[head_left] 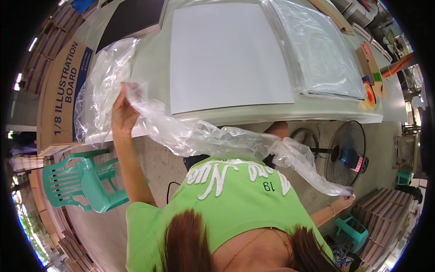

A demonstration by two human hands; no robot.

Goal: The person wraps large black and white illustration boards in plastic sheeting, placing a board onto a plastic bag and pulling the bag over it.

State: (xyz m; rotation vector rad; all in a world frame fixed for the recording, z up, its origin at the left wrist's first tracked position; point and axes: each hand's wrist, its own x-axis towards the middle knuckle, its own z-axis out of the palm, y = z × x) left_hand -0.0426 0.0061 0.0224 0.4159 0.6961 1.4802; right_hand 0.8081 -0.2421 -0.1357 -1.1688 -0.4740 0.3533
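A long, crumpled sheet of clear plastic film [204, 138] stretches across in front of me, sagging between my two hands. My left hand [125, 109], raised by the table's near left edge, is closed on one end of it. Far out to the right and lower, my right hand [343, 201] grips the other end. Beyond the film, a large white board [229, 56] lies flat on the table. Beside my left hand, more loose clear plastic wrap [108, 68] is heaped on the table's left side.
A plastic-wrapped stack of boards [324, 54] lies right of the white board, near a tape roll [369, 97]. Black boards [131, 20] lie far left, a cardboard carton [63, 97] at the left edge. A green chair [86, 181] and standing fan [346, 152] flank me.
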